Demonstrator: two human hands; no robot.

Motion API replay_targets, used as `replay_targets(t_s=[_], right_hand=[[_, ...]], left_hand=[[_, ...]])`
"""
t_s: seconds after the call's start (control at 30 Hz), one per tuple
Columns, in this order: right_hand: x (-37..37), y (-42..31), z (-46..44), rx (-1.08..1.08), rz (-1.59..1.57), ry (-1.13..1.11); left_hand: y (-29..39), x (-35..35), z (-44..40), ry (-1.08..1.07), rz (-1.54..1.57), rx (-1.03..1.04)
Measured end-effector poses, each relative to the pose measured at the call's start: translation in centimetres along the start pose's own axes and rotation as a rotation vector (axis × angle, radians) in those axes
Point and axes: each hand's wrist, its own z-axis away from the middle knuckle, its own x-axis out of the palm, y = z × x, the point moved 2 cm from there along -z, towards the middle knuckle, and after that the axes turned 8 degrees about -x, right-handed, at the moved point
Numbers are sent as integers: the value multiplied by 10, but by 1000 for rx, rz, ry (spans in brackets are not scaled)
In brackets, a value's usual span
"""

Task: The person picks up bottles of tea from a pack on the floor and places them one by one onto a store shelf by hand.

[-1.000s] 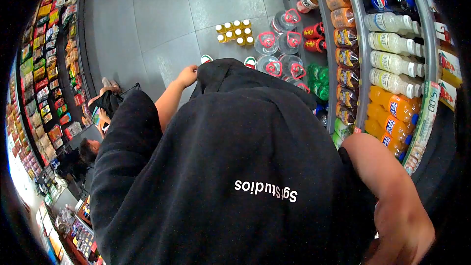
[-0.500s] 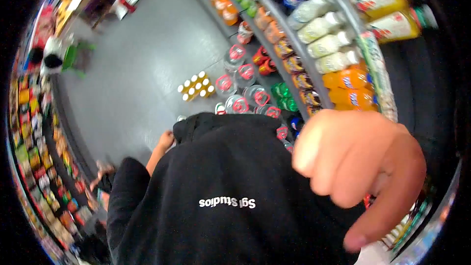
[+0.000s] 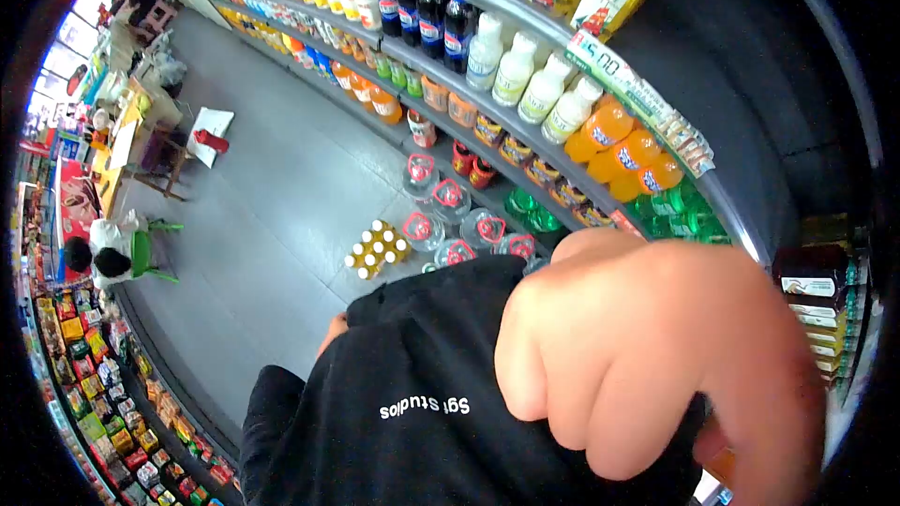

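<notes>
My right hand (image 3: 628, 347) looms large and close to the camera at the right, its fingers curled into a closed shape. Its palm side is hidden, so I cannot make out what it grips, if anything. Behind it are orange soda bottles (image 3: 609, 131) and green bottles (image 3: 675, 215) on the drinks shelf. Only a sliver of my left hand (image 3: 335, 328) shows past the left edge of my black hoodie (image 3: 412, 365); its fingers are hidden. Beyond the hoodie, large clear jugs with red handles (image 3: 450, 199) and a pack of white-capped yellow bottles (image 3: 377, 250) stand on the floor.
A long curved shelf (image 3: 441, 66) of bottled drinks runs along the right. Snack packets fill low shelving (image 3: 112, 394) at the left. Farther off stand a green stool (image 3: 142, 253), a wooden table (image 3: 117, 155) and a white sheet with a red item (image 3: 211, 136) on the grey floor.
The view has swung so more of the shelves and far room show. My right hand has moved left and looks larger. Less of my left hand shows; other hands at lower left are gone from view.
</notes>
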Motion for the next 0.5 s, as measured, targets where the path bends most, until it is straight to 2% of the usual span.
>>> replay_targets(t_s=[0.3, 0.5], right_hand=[[10, -23, 2, 10, 87, -99], [5, 0, -17, -54, 12, -56]], left_hand=[[-2, -11, -2, -24, -26, -3], [0, -11, -3, -30, -27, -4]])
